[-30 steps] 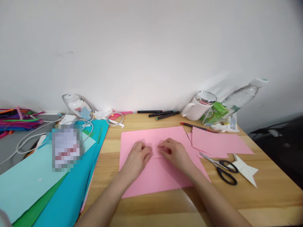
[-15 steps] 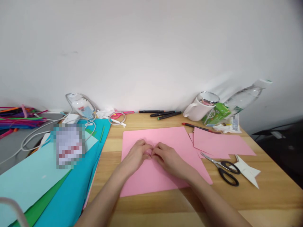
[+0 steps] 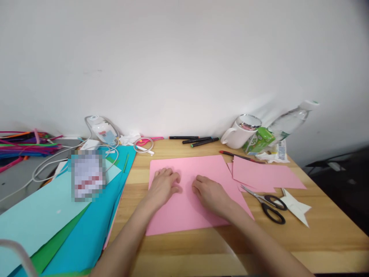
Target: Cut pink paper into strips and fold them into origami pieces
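A large pink paper sheet (image 3: 201, 169) lies flat on the wooden table (image 3: 331, 238) in front of me. My left hand (image 3: 164, 186) rests on the sheet's left half, fingers stretched out flat. My right hand (image 3: 210, 192) lies on the sheet's middle, fingers bent and pressed down on the paper. Neither hand holds anything. A small gap of bare pink paper separates the two hands.
Smaller pink paper pieces (image 3: 265, 175), black-handled scissors (image 3: 266, 206) and a folded white paper shape (image 3: 296, 206) lie to the right. Markers (image 3: 198, 140), a red pen (image 3: 240, 156), a white mug (image 3: 240, 130), a green carton (image 3: 256, 140) and a bottle (image 3: 288, 121) line the back. Blue and green sheets (image 3: 57, 231) and cables (image 3: 57, 157) lie left.
My hands met at the sheet's middle half a second ago and have now slid apart, the left going left and flattening. The view shifted slightly.
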Demonstrator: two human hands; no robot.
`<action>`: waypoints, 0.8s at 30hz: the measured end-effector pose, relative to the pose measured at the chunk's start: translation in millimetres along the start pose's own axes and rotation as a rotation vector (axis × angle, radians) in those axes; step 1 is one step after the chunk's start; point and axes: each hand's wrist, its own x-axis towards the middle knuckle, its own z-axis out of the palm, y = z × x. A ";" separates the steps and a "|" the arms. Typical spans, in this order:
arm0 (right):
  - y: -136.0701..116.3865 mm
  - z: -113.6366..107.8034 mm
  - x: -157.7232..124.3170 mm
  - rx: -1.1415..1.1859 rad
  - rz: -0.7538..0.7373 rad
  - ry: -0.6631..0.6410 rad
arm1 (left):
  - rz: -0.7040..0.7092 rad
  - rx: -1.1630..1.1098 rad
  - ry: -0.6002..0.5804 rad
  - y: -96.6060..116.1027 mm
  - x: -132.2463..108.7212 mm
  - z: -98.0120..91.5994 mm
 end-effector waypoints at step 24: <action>9.1 -1.4 16.4 0.312 -0.018 0.166 | -0.054 -0.139 0.167 -23.8 -11.4 -0.2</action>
